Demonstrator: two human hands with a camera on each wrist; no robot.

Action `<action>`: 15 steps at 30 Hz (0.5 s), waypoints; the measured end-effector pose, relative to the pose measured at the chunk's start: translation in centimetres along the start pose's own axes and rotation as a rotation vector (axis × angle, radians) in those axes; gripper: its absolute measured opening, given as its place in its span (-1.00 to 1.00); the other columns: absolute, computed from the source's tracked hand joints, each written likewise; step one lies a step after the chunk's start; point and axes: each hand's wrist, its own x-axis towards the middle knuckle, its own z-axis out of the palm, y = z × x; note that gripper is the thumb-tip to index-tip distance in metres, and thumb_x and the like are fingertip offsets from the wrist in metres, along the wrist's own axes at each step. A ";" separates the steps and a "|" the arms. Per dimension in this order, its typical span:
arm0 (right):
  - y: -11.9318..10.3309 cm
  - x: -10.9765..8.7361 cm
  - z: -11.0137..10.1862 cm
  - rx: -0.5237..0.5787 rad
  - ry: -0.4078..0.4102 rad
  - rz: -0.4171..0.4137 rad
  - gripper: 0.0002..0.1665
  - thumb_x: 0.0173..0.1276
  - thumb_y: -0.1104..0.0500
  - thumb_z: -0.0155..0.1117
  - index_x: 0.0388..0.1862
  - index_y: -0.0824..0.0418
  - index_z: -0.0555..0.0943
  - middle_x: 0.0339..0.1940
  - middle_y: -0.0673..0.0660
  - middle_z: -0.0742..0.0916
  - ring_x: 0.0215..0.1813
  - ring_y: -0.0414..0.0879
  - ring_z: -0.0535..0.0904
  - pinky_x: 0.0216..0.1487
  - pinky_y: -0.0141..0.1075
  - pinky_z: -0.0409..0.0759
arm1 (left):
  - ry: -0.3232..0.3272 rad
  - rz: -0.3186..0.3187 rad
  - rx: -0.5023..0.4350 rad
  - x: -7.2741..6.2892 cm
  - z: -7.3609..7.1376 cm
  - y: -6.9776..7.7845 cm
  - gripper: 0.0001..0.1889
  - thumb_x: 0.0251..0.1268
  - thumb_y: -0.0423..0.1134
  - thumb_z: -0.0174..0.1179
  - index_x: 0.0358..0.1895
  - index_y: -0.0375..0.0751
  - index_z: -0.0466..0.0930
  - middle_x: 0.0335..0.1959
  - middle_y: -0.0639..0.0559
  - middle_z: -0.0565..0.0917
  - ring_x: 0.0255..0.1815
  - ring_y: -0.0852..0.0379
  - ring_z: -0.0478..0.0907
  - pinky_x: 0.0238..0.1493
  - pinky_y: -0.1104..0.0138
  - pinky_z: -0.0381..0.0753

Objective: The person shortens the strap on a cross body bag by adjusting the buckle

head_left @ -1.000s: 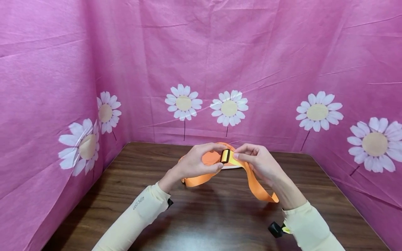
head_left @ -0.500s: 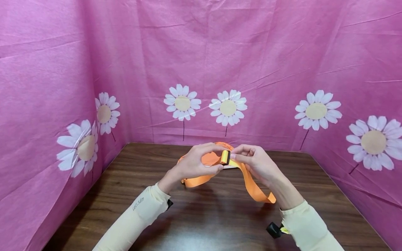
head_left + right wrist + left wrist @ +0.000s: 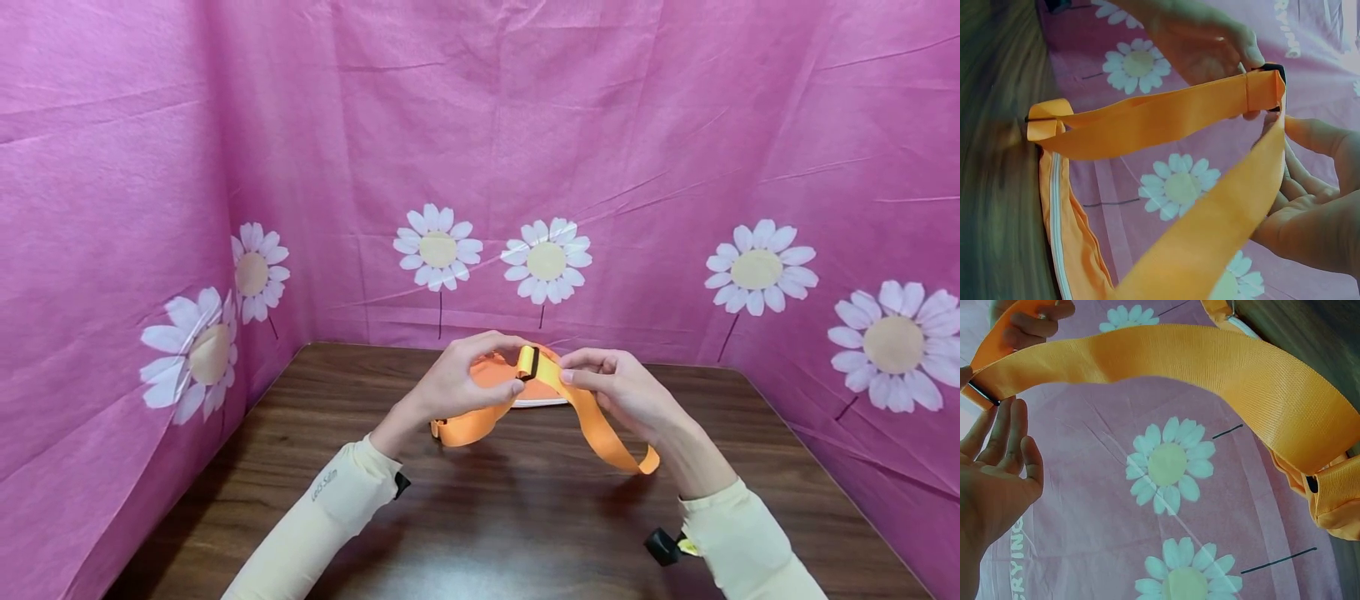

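Observation:
An orange fabric bag (image 3: 491, 371) with a white zipper (image 3: 1055, 212) rests on the table behind my hands. Its wide orange strap (image 3: 609, 442) is lifted off the tabletop and hangs in a loop by the right wrist. My left hand (image 3: 450, 379) holds the black slider buckle (image 3: 535, 364) between thumb and fingertips, a fold of strap standing up through it. Just right of the buckle, my right hand (image 3: 626, 387) pinches the strap between thumb and forefinger. In the left wrist view, a strap end joins the bag (image 3: 1338, 515) near a small black fitting (image 3: 1312, 484).
The dark wood table (image 3: 480, 533) spreads in front of and around the bag. A pink cloth (image 3: 495, 125) with printed daisies hangs behind and along both sides. Black wrist-camera parts (image 3: 662, 547) show at the sleeve cuffs.
The slider buckle has tilted and shifted slightly left and up, with more of the strap fold showing. The right fingers moved onto the buckle's edge, then back onto the strap.

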 end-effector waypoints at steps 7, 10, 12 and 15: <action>0.0 0.0 0.6 0.023 0.030 0.005 -0.67 0.37 0.15 0.45 0.01 0.33 0.67 -0.17 0.11 0.67 -0.05 0.01 0.51 -0.09 -0.22 0.53 | -0.033 -0.064 0.022 -0.1 0.3 0.1 -0.51 0.23 -0.06 0.45 0.22 0.01 0.61 0.09 0.25 0.63 0.01 0.16 0.56 0.06 0.24 0.55; 0.0 0.0 0.9 0.021 0.034 0.000 -0.66 0.37 0.16 0.45 0.02 0.33 0.67 -0.18 0.10 0.68 -0.06 0.01 0.52 -0.09 -0.21 0.54 | -0.048 -0.061 0.041 -0.2 0.5 0.1 -0.49 0.22 -0.07 0.45 0.24 0.01 0.60 0.07 0.28 0.63 0.00 0.15 0.55 0.03 0.20 0.57; 0.0 0.0 1.2 0.024 0.034 -0.004 -0.67 0.37 0.16 0.45 0.01 0.34 0.67 -0.20 0.10 0.70 -0.07 0.00 0.54 -0.09 -0.22 0.55 | -0.061 -0.062 0.043 -0.2 0.6 0.0 -0.48 0.22 -0.07 0.45 0.25 -0.02 0.59 0.05 0.27 0.63 -0.01 0.10 0.56 0.01 0.16 0.58; 0.0 0.1 1.5 0.038 0.039 -0.001 -0.68 0.37 0.18 0.44 0.01 0.34 0.67 -0.20 0.11 0.72 -0.06 -0.01 0.56 -0.06 -0.20 0.56 | -0.080 -0.061 0.039 -0.2 0.8 -0.1 -0.47 0.22 -0.08 0.43 0.27 -0.04 0.57 0.05 0.28 0.63 -0.02 0.08 0.57 0.01 0.14 0.58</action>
